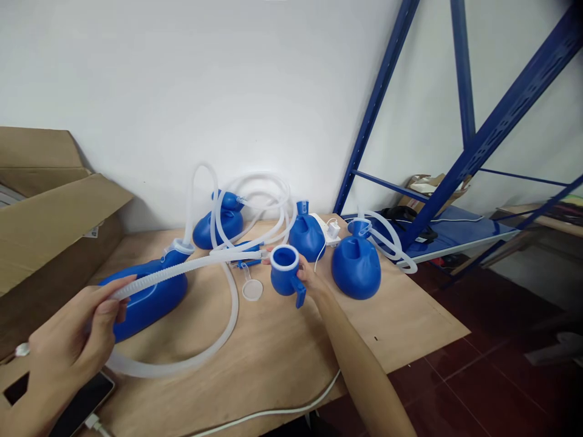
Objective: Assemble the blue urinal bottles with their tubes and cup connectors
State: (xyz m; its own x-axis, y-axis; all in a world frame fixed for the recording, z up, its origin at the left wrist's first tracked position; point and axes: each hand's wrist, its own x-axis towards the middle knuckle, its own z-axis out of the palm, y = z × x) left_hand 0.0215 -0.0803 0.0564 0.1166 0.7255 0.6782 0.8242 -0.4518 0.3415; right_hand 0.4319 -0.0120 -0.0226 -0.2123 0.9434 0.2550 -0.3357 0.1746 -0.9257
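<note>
At the lower left, my left hand (86, 328) pinches a translucent ribbed hose (168, 273) between thumb and fingers. This hose runs across to a blue funnel-shaped cup (285, 270) with a white rim and a short handle. My right hand (310, 276) is closed around the cup, its fingers partly hidden behind it. Behind my left hand lies a blue plastic urinal bottle (155, 297) on its side, with a clear hose at its neck. A round translucent cap (252, 289) lies on the table just left of the cup.
More blue bottles (356, 267) (306, 237) and a bottle with coiled hose (218, 227) stand along the wooden table (273, 340). A cardboard box (54, 218) is at left, a phone (82, 403) at the near edge, a white cable (273, 413) in front. Blue metal shelving (455, 176) stands right.
</note>
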